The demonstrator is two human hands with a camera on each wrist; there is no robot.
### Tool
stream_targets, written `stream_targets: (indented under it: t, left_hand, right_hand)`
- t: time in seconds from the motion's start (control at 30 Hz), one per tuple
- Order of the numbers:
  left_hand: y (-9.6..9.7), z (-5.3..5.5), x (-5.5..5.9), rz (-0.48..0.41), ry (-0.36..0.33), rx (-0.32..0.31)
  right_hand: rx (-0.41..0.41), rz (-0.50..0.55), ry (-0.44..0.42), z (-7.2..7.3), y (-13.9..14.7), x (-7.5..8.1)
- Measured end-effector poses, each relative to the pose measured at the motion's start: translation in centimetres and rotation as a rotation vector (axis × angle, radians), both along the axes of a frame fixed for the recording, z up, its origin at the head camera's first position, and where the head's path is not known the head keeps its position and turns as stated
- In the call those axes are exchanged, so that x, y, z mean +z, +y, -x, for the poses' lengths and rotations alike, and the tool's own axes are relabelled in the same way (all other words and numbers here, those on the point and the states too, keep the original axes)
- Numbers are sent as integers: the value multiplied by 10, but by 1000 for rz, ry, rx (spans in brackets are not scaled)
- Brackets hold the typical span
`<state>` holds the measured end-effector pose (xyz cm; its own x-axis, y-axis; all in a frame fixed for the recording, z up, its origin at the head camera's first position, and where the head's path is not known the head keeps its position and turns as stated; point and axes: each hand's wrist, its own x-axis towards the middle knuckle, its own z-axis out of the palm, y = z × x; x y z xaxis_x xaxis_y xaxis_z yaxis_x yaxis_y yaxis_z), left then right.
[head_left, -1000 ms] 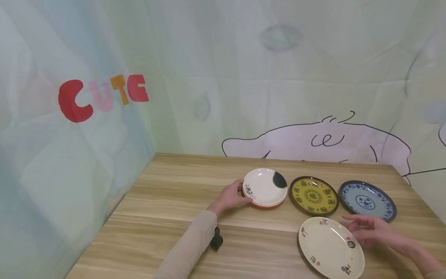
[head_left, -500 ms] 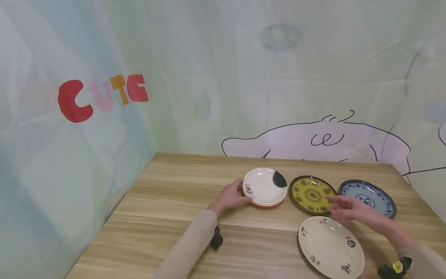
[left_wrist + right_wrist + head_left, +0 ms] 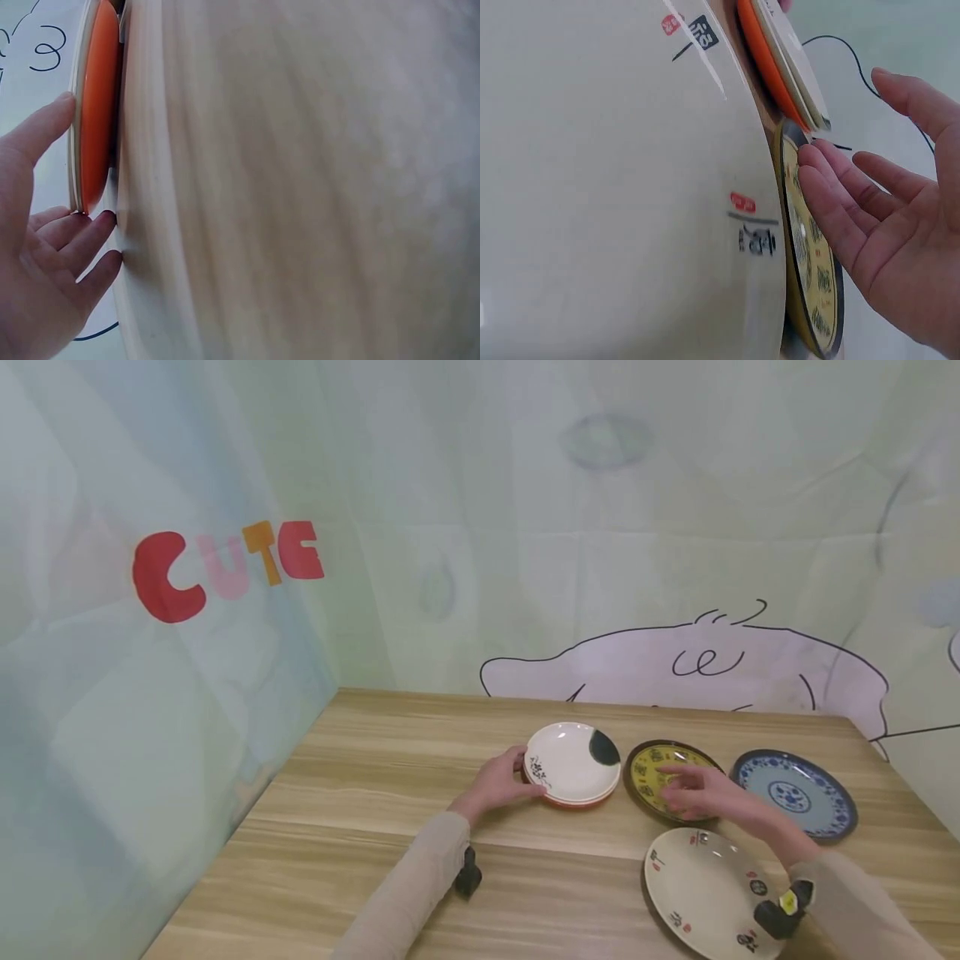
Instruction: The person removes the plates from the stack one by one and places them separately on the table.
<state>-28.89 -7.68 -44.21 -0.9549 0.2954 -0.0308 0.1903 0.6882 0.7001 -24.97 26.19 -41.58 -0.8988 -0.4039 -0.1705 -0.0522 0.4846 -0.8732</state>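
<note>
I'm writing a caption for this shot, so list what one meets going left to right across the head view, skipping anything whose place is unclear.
CUTE letters, left hand, dish stack, yellow plate, blue plate

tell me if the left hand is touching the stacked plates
Touching: in the left wrist view, the left hand has its thumb against the stacked plates.

Soft, even light fills the head view; glare spots the white-and-green plate (image 3: pixel 566 767); the left wrist view blurs the worktop (image 3: pixel 300 195).
</note>
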Motion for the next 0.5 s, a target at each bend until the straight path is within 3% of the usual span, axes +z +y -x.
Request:
stream_targets:
  t: [0.23, 0.5]
  left_hand:
    - [0, 0, 0, 13, -2, 2]
    - [0, -1, 1, 19, -2, 0]
  right_hand:
    - [-22, -75, 54, 11, -22, -1]
    - [-68, -12, 135, 20, -40, -5]
